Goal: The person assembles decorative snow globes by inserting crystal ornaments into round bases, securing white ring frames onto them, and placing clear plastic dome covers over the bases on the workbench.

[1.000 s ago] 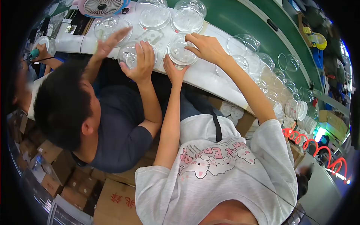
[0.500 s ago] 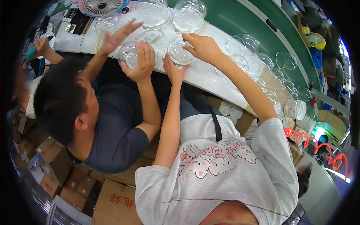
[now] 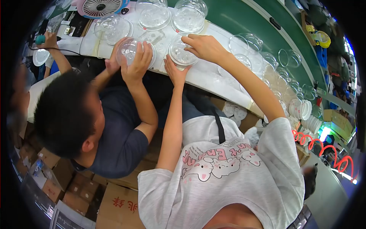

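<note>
A round clear dome on a white base [image 3: 182, 53] lies on the white worktable [image 3: 213, 74] in front of me. My left hand [image 3: 176, 71] rests against the near edge of its base, fingers spread along the rim. Over the dome's right side reaches my right hand [image 3: 204, 46], its fingers bent together at the rim; whether they pinch anything small is hidden. Behind this piece stand two more clear domes on white bases, one at the back [image 3: 188, 17] and one to its left [image 3: 153, 15].
At my left a co-worker [image 3: 110, 129] holds a clear dome [image 3: 131, 51] in both hands. A pink and blue fan [image 3: 102, 7] stands at the back left. Many clear domes [image 3: 248, 44] crowd the right side, near a red coiled hose [image 3: 324, 147]. Another person's hand holds a green tool [image 3: 40, 39].
The co-worker's hands have closed around the clear dome. At the far left, the other person's hand with the green tool has shifted. My own hands have barely moved.
</note>
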The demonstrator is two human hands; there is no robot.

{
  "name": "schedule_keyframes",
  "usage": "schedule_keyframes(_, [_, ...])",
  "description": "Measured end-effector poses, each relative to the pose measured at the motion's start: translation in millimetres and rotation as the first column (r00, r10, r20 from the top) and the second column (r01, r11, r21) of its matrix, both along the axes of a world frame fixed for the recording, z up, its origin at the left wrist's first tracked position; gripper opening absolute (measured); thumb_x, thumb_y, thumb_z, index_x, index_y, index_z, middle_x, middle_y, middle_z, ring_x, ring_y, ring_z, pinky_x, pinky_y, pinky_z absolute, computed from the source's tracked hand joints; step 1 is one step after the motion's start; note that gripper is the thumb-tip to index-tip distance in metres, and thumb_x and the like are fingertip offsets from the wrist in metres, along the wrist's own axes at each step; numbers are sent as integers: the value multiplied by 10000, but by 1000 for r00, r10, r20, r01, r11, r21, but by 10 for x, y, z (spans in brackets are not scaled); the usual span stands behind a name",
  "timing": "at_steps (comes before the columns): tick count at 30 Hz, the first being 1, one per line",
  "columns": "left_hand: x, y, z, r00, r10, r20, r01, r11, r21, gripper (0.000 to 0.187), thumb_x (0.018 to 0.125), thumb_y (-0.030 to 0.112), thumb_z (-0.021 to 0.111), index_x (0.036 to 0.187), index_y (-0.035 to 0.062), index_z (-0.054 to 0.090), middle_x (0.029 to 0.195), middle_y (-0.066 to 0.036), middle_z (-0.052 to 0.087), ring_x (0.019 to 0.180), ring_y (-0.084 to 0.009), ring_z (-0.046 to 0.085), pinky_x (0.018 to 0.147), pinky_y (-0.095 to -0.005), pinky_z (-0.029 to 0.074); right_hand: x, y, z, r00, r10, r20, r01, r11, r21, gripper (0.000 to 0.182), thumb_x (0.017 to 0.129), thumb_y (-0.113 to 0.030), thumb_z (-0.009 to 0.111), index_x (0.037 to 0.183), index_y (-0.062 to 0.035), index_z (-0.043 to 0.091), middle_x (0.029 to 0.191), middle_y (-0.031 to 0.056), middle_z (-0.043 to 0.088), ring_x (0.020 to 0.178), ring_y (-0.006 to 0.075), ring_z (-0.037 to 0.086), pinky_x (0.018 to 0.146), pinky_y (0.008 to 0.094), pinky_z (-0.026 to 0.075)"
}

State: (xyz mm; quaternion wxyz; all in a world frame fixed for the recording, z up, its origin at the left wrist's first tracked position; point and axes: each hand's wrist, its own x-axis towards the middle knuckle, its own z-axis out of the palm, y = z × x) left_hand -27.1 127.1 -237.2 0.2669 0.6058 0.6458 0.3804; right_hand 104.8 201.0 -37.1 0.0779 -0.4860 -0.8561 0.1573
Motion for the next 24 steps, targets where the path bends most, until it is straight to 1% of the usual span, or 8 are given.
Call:
schedule_keyframes(3, [7,2,11,1000,-6,-12,6,1000,-9,1103,544,394,817,1363,-15,202,1382,-216,286,1299,-402,213,1053,-485,190,0,-1,-16,999,-8,-32,9,1000,17,212,848,-249,545,958,-88,462,829,78,542,772,275,581,607,385,466])
schedule_keyframes(6, [-2,-1,-5,1000,-8,-29,8,1000,20,1108,532,409,822,1341,-52,221,1346,-253,312,1272,-438,231,1032,-495,215,101,91,-49,990,125,-63,-124,992,22,204,852,-251,541,952,-90,466,832,73,540,780,267,578,619,378,464])
schedule_keyframes(9, [5,-1,-27,999,-7,-42,8,999,35,1111,528,420,823,1330,-69,231,1326,-276,323,1258,-460,236,1022,-506,224,49,88,-59,995,69,-77,-67,997,33,205,853,-261,540,948,-92,472,834,71,536,787,261,577,628,372,462])
schedule_keyframes(13, [0,7,-83,999,-21,-37,23,998,52,1104,535,432,818,1327,-69,233,1312,-287,328,1258,-467,230,1023,-516,215,108,40,-113,991,61,-116,-57,997,42,210,851,-268,543,949,-94,478,831,67,534,785,255,578,624,367,463])
schedule_keyframes(16, [5,-12,-123,997,-17,-70,20,999,39,1100,554,391,813,1360,-31,195,1386,-220,276,1293,-421,208,1050,-498,185,127,19,-134,989,56,-138,-47,997,67,211,850,-268,545,957,-98,481,829,63,536,781,252,579,618,365,466])
schedule_keyframes(18, [2,-14,-154,997,-24,-76,26,999,28,1103,548,392,816,1357,-33,198,1383,-223,278,1290,-425,210,1050,-497,188,96,4,-146,987,37,-156,-21,995,98,212,848,-267,546,965,-101,481,829,60,539,775,252,581,611,366,467])
schedule_keyframes(21, [1,-4,-173,997,-32,-73,34,999,26,1099,541,383,821,1351,-34,207,1377,-226,282,1287,-426,215,1047,-497,195,62,-28,-182,994,-26,-106,34,997,75,234,833,-260,555,996,-119,463,845,71,549,752,263,599,576,378,487])
schedule_keyframes(24, [2,11,-162,997,-39,-72,42,998,42,1093,534,367,827,1346,-33,215,1370,-228,289,1284,-425,220,1045,-496,203,94,-30,-220,987,-3,-162,21,994,107,228,836,-259,552,991,-119,462,831,72,543,733,267,599,562,373,486])
